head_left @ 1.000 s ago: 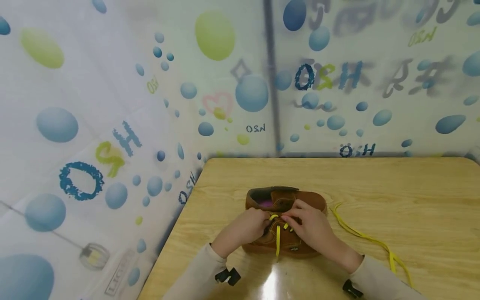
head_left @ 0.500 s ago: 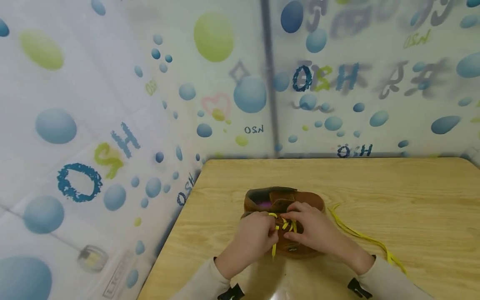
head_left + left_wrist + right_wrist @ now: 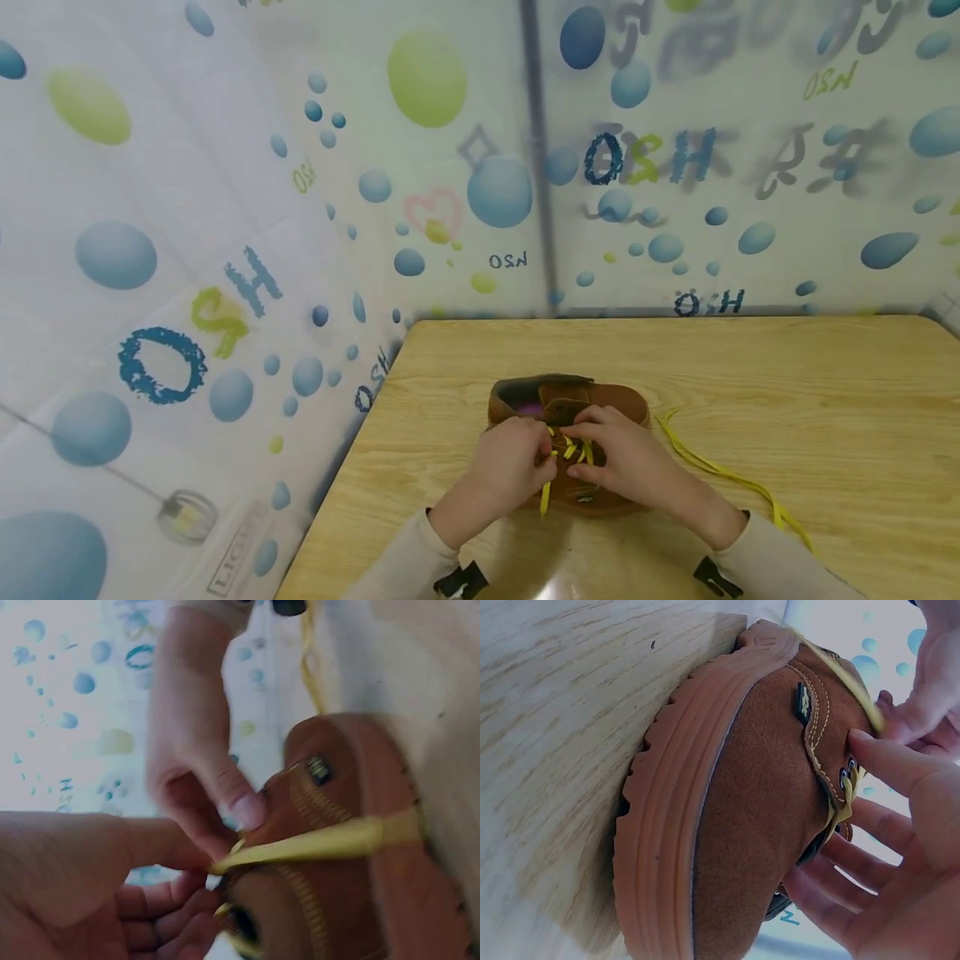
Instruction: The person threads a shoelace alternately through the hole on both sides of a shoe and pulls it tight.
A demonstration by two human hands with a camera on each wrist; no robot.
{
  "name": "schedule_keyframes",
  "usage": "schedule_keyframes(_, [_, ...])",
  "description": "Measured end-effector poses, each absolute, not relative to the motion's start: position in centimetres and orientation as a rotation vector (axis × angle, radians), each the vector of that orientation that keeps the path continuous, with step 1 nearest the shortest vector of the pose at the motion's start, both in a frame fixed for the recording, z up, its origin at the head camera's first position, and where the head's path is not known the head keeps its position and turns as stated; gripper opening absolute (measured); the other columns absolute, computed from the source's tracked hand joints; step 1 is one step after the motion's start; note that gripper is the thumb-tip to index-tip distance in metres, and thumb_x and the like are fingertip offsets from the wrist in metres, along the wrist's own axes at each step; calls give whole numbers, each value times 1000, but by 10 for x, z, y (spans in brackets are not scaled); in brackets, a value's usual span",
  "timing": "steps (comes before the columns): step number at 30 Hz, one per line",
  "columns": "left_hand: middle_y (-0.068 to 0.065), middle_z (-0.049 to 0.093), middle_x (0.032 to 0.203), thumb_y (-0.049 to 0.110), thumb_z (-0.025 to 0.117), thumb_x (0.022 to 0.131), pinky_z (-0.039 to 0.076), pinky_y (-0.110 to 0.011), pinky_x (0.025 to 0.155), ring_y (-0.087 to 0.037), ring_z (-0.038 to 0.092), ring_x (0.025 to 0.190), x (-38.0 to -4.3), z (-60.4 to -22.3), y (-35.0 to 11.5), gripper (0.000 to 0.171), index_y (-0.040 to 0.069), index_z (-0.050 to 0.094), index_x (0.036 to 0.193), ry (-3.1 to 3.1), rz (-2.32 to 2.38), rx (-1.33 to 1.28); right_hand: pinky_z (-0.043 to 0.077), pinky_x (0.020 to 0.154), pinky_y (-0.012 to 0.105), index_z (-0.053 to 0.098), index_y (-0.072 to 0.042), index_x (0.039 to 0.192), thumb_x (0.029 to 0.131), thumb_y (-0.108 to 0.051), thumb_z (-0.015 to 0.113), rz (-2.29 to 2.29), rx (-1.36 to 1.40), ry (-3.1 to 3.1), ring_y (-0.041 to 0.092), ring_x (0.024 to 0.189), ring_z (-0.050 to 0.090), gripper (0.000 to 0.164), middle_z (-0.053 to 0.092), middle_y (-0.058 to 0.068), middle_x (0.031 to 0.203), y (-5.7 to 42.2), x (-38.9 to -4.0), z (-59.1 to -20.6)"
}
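A brown suede shoe with a thick ridged sole stands on the table, its yellow lace partly threaded. My left hand pinches this lace between thumb and index finger, right by the eyelets. The lace's loose end runs down over the shoe's near side. My right hand rests on the shoe, thumb on the upper beside the eyelets, other fingers spread along the lacing. Behind it is a second brown shoe, with a purple patch inside; my hands partly cover it in the head view.
Another yellow lace lies loose on the wooden table, right of the shoes. Patterned white walls stand behind and left of the table.
My left hand has moved right and toward me and now holds the lace. My right hand's fingers have drawn back from the lace and spread along the shoe.
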State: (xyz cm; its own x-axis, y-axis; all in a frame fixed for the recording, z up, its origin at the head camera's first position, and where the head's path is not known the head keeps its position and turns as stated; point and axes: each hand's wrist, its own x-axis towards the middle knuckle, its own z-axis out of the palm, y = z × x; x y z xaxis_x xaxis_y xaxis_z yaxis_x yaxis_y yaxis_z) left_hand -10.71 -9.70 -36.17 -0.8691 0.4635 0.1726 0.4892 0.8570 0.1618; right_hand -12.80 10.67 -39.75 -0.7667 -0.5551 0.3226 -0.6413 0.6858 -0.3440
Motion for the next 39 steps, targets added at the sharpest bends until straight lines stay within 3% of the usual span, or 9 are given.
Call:
schedule_keyframes(3, [6,60,69,15,66,91,36,-16,50,0,42,52,-111,-354,-107,7,15,61,88,-2960,-635,-810,54,75,30,71,-16,121,81,-38,80,657,963,-2725,18,103,61,46,64,0,117,106,-129,-399])
schedule_keyframes(5, [2,64,71,14,64,95,39,-16,50,0,47,51,-114,-349,-114,5,12,60,92,-2986,-889,-836,54,75,29,71,-16,121,81,-40,80,652,957,-2738,17,103,61,47,64,0,118,106,-129,-399])
schedule_keyframes(9, [-3,72,86,11,62,97,51,-19,62,-8,65,70,-124,-342,-129,3,10,63,95,-2951,-1113,-891,54,75,30,71,-17,121,81,-40,80,643,954,-2739,17,103,61,48,64,0,117,106,-130,-399])
schedule_keyframes(13, [-1,73,91,1,65,93,55,-23,77,-12,69,86,-137,-346,-137,12,13,67,89,-2911,-916,-923,55,76,32,71,-19,122,80,-40,80,632,942,-2741,18,104,61,48,64,0,117,108,-130,-399])
schedule_keyframes(15, [2,73,88,1,67,91,55,-23,77,-10,69,85,-141,-353,-137,16,16,67,85,-2932,-764,-939,54,75,31,70,-19,122,81,-41,80,631,939,-2746,18,104,61,48,64,-1,118,108,-130,-400])
schedule_keyframes(22, [11,67,72,9,70,90,44,-17,59,2,53,63,-144,-373,-123,21,22,68,73,-3007,-215,-1063,55,79,33,69,-16,123,93,-29,70,902,915,-2707,19,102,65,33,68,1,117,125,-141,-402])
schedule_keyframes(26, [10,65,68,3,65,88,39,-17,54,0,48,59,-137,-370,-119,28,20,69,67,-3024,-57,-1038,55,72,36,72,-8,112,95,-17,65,943,675,-2748,20,87,67,20,72,5,104,154,-159,-395])
schedule_keyframes(34, [5,75,87,4,64,90,51,-21,61,-8,65,69,-137,-332,-116,20,18,78,87,-2886,-209,-921,50,59,35,73,-6,93,92,-24,68,572,453,-3024,16,69,61,19,71,7,85,194,-188,-413])
schedule_keyframes(39, [3,72,105,18,61,98,56,-27,80,-12,68,93,-166,-328,-92,19,17,72,113,-2804,-246,-1047,37,49,29,60,-9,70,86,-16,70,483,386,-3047,15,60,49,20,58,4,72,190,-192,-430])
